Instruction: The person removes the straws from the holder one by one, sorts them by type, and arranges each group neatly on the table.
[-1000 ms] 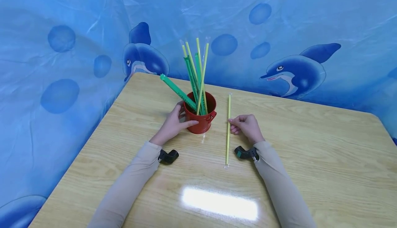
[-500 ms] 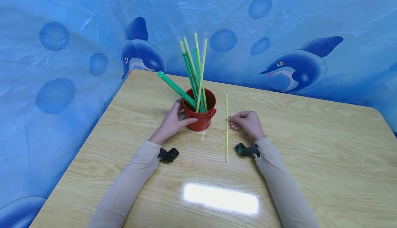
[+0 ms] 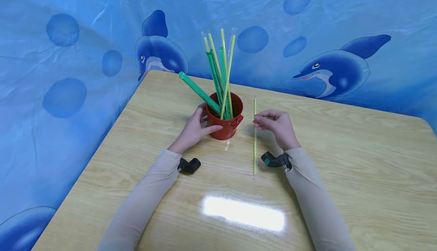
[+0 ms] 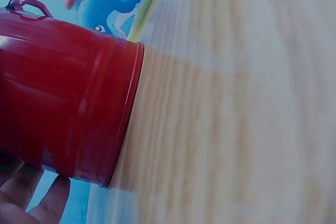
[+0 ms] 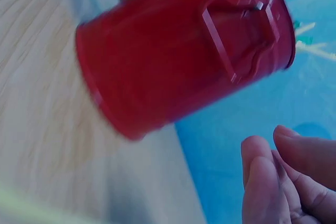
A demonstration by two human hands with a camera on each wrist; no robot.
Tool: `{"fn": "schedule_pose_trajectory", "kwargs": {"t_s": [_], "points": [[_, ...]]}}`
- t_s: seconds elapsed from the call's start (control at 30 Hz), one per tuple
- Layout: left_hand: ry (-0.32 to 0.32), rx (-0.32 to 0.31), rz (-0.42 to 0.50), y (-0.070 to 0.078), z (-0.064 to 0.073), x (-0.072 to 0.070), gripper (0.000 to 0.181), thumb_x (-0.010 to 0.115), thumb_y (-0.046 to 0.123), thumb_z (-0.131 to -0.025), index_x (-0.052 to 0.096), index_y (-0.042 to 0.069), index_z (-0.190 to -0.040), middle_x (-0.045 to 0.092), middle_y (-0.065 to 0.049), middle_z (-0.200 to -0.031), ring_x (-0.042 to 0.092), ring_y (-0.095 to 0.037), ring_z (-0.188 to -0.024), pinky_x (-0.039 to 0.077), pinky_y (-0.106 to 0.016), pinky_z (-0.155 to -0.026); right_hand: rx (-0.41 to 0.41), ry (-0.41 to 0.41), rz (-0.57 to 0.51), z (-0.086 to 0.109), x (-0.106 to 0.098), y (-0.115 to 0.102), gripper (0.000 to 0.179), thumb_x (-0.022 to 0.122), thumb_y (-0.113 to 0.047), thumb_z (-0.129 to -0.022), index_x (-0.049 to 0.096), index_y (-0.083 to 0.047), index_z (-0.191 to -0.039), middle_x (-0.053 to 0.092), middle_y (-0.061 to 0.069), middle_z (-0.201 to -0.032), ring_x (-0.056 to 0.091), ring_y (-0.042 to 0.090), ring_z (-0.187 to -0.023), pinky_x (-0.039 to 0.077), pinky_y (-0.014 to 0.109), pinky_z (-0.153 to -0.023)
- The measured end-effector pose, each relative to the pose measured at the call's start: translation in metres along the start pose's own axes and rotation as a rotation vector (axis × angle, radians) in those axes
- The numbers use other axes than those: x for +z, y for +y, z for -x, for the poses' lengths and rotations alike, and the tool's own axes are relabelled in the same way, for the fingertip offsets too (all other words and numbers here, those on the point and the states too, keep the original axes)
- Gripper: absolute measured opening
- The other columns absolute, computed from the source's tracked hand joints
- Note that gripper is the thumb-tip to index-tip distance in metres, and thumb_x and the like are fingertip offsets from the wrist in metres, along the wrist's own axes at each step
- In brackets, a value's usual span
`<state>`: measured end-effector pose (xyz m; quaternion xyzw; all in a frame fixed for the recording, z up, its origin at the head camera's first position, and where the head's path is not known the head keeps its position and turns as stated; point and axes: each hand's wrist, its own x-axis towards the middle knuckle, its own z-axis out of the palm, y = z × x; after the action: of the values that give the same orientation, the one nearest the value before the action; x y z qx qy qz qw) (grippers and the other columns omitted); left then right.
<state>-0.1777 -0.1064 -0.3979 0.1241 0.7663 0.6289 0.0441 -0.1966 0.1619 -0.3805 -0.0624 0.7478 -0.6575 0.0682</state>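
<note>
At the wooden table [image 3: 358,160], the left hand [image 3: 191,133] grips the red bucket [image 3: 228,132] from its left, thumb on the near side, fingers round the far left. Yellow straws [image 3: 229,65] and green packets [image 3: 199,91] stand in it, one packet leaning left. To the bucket's right, a single straw [image 3: 255,148] lies near to far on the wood. The right hand [image 3: 278,127] is just above it, holding nothing, fingers loosely bent and thumb and fingertips a narrow gap apart.
</note>
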Motion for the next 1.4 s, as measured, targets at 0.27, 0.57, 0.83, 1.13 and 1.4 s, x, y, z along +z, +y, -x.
{"fn": "schedule_pose_trajectory", "kwargs": {"t_s": [0.27, 0.57, 0.83, 1.13, 1.4], "points": [[-0.003, 0.003, -0.010, -0.001, -0.002, 0.002, 0.079, 0.073, 0.013, -0.084, 0.024, 0.007, -0.146, 0.037, -0.010, -0.145, 0.036, -0.023, -0.133, 0.037, -0.038, -0.106, -0.074, 0.016, -0.067, -0.008, 0.015, -0.030, 0.024, 0.068, -0.009, -0.088, 0.065, 0.009, -0.102, 0.070, 0.004, -0.085, 0.068, 0.014, -0.074, 0.056, 0.026, -0.071], [-0.009, 0.008, -0.008, -0.003, -0.002, 0.002, 0.079, 0.073, 0.013, -0.084, 0.025, 0.007, -0.146, 0.038, -0.010, -0.144, 0.036, -0.023, -0.132, 0.037, -0.038, -0.106, -0.145, 0.043, -0.083, -0.017, 0.029, -0.057, 0.018, 0.071, -0.010, -0.085, 0.069, 0.004, -0.096, 0.070, 0.006, -0.085, 0.068, 0.017, -0.074, 0.057, 0.027, -0.071], [-0.006, 0.007, -0.014, -0.002, -0.002, 0.003, 0.078, 0.073, 0.013, -0.084, 0.025, 0.006, -0.146, 0.038, -0.012, -0.144, 0.037, -0.024, -0.132, 0.036, -0.038, -0.106, -0.136, 0.022, -0.113, -0.024, 0.039, -0.063, 0.014, 0.070, -0.007, -0.085, 0.070, 0.002, -0.096, 0.070, 0.007, -0.085, 0.068, 0.018, -0.074, 0.056, 0.029, -0.073], [0.008, 0.025, -0.028, -0.001, -0.002, 0.001, 0.075, 0.072, 0.012, -0.084, 0.027, 0.004, -0.144, 0.037, -0.013, -0.144, 0.037, -0.025, -0.132, 0.036, -0.039, -0.107, -0.148, 0.014, -0.090, -0.041, 0.059, -0.074, 0.022, 0.070, -0.008, -0.085, 0.066, 0.008, -0.101, 0.069, 0.007, -0.083, 0.067, 0.018, -0.075, 0.056, 0.030, -0.075], [-0.005, 0.012, -0.010, -0.001, -0.002, 0.000, 0.076, 0.071, 0.014, -0.085, 0.026, 0.006, -0.145, 0.036, -0.011, -0.146, 0.035, -0.023, -0.133, 0.035, -0.038, -0.107, -0.187, 0.095, 0.051, -0.051, 0.077, -0.073, 0.019, 0.072, -0.009, -0.084, 0.068, 0.005, -0.095, 0.068, 0.011, -0.081, 0.066, 0.019, -0.071, 0.057, 0.032, -0.071]]}}
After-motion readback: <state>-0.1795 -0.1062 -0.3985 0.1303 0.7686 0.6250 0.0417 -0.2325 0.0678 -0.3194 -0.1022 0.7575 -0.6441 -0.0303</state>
